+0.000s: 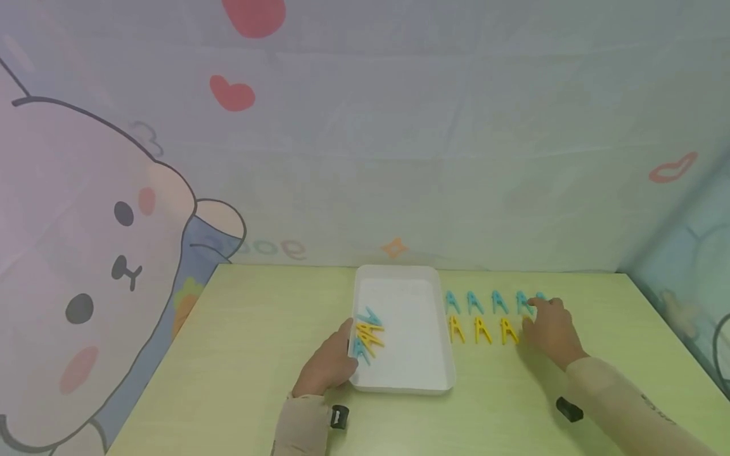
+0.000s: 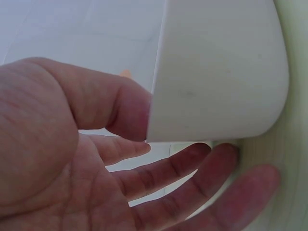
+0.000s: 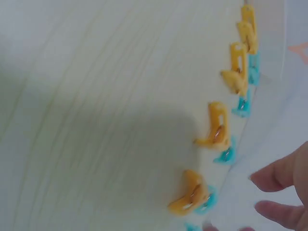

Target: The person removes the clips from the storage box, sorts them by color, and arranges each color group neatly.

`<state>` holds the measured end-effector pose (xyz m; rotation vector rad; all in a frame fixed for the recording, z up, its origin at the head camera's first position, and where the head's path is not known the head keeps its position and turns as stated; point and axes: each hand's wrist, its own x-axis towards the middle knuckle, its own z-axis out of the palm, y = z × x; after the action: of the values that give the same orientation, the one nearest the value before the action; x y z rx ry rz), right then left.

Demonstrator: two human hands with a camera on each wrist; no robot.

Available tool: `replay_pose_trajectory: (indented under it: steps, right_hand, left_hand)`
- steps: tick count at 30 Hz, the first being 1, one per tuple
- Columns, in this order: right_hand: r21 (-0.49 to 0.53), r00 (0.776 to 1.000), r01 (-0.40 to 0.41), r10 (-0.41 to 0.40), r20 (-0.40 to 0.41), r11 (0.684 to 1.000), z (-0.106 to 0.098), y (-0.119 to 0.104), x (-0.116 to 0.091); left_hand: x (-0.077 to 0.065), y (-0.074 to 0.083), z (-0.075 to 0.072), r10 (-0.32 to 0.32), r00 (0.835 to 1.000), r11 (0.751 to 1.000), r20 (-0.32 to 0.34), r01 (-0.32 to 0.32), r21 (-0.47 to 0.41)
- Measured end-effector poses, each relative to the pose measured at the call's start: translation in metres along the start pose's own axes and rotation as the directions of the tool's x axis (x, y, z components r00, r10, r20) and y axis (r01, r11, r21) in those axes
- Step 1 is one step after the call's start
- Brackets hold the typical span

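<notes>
Right grip [image 1: 553, 329] near blue clips [image 1: 498, 299]

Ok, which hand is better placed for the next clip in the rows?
Probably the right hand, beside the lined-up blue clips and yellow clips; the left hand touches the white tray from its opposite side.

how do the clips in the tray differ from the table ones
Layout: the tray clips lie bunched at mixed angles, while the table clips sit spaced in two rows, pointing roughly the same way. Colour order: the tray clips mix blue and yellow, while the table clips have a blue row behind a yellow one. Number: the tray clips are fewer than the table clips. Both share the same A shape and two colours.
</notes>
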<state>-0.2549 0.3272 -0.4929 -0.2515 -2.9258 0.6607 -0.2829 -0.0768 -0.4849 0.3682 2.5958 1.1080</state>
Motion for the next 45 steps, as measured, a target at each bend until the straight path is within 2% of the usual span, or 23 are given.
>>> replay_pose_trajectory:
  steps: [4, 8, 13, 20, 25, 28, 32, 34, 36, 40, 45]
  right_hand:
    - [0.070, 0.990, 0.030, -0.020, -0.142, 0.997, -0.003, -0.023, -0.002]
    - [0.172, 0.967, 0.096, -0.051, -0.249, 0.980, -0.002, -0.049, -0.002]
    - [0.243, 0.949, 0.193, -0.118, -0.293, 0.951, 0.007, -0.082, 0.002]
    - [0.284, 0.961, 0.255, -0.211, -0.177, 0.924, 0.023, -0.132, 0.001]
    - [0.274, 0.953, 0.302, -0.283, -0.109, 0.913, 0.034, -0.165, -0.001]
    - [0.274, 0.948, 0.312, -0.318, -0.023, 0.910, 0.041, -0.181, -0.003]
    - [0.259, 0.911, 0.350, -0.392, 0.130, 0.900, 0.055, -0.195, -0.006]
    - [0.253, 0.884, 0.379, -0.429, 0.185, 0.890, 0.062, -0.199, -0.008]
    - [0.246, 0.869, 0.393, -0.446, 0.217, 0.886, 0.069, -0.203, -0.008]
    - [0.236, 0.865, 0.383, -0.436, 0.246, 0.893, 0.077, -0.211, -0.009]
    - [0.217, 0.862, 0.380, -0.429, 0.269, 0.899, 0.087, -0.219, -0.006]
  left_hand:
    - [0.001, -0.001, 0.000, -0.005, 1.000, 1.000, 0.008, 0.005, -0.021]
    - [0.001, -0.002, 0.000, -0.020, 1.000, 0.999, 0.012, 0.020, -0.043]
    - [0.001, -0.003, 0.000, -0.019, 1.000, 0.999, 0.005, 0.019, -0.037]
    - [0.001, -0.004, 0.000, -0.009, 1.000, 0.999, 0.005, 0.009, -0.044]
    - [0.001, -0.004, 0.000, -0.018, 1.000, 1.000, 0.003, 0.019, -0.018]
    - [0.001, -0.003, 0.000, -0.024, 1.000, 1.000, 0.000, 0.024, -0.001]
    - [0.001, -0.001, 0.000, -0.012, 1.000, 1.000, 0.010, 0.012, 0.006]
    - [0.002, -0.002, 0.000, 0.009, 1.000, 1.000, 0.022, -0.009, -0.008]
    - [0.002, -0.001, 0.000, 0.032, 0.999, 0.999, 0.028, -0.032, -0.020]
    - [0.002, -0.001, -0.001, 0.068, 0.997, 0.997, 0.030, -0.067, -0.039]
    - [0.001, -0.002, -0.003, 0.082, 0.996, 0.996, 0.026, -0.081, -0.037]
